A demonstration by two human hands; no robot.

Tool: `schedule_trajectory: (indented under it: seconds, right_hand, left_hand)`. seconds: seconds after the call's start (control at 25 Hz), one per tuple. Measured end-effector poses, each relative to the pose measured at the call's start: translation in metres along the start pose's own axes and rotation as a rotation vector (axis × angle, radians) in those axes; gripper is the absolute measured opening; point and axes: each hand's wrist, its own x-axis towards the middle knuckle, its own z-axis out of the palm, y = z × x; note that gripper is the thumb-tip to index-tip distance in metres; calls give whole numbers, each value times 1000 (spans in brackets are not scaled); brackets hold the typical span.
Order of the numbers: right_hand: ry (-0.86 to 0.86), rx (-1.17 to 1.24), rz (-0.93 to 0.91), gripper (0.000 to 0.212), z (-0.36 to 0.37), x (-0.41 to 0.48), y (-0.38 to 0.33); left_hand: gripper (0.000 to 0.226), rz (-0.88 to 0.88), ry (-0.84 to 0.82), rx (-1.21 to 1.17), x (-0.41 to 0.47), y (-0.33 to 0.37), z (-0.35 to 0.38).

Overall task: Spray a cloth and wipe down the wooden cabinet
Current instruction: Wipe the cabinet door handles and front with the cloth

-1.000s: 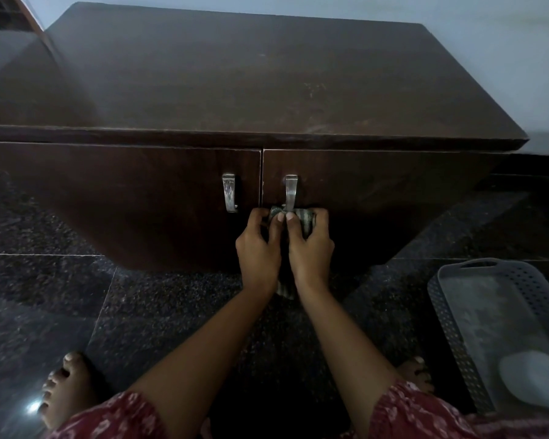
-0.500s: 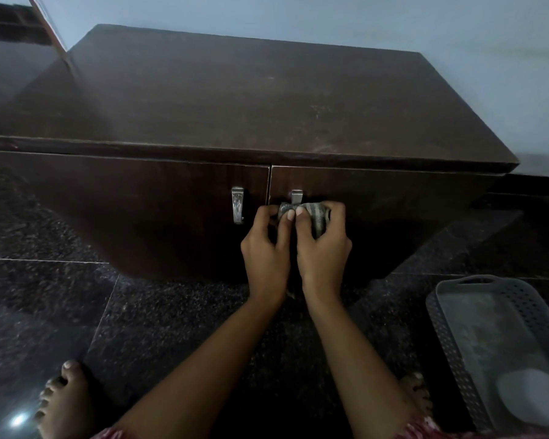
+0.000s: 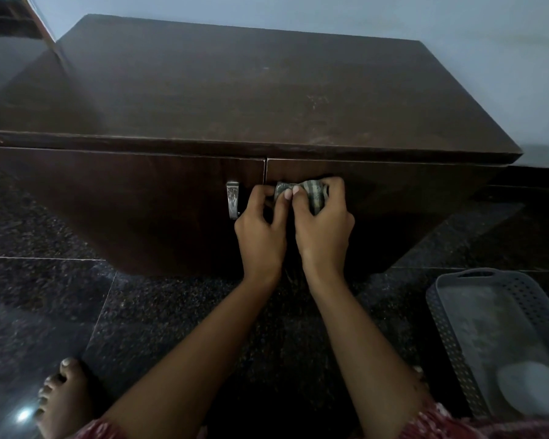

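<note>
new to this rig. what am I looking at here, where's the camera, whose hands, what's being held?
No robot here: a person wears one wide-angle camera on the head, looking forward and down. The left hand and right hand both pinch a bunched striped cloth against the right door of a dark wooden cabinet, where that door's handle would be; it is covered. The left door's metal handle is bare. The cabinet top holds nothing. On the dark floor to the right sits a perforated grey basket holding a pale object, too blurred to name.
</note>
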Motion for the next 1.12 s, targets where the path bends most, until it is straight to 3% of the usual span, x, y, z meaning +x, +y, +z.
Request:
schedule_trajectory:
  seconds: [0.68,1.12]
  right_hand:
    - [8,54,53,20,5,-3,5]
    - [81,81,-11,23,18,-21,28]
  left_hand:
    - [11,-61,-11,-17,-4,0,-2]
    - [5,-33,8,-39,-17,-13,0]
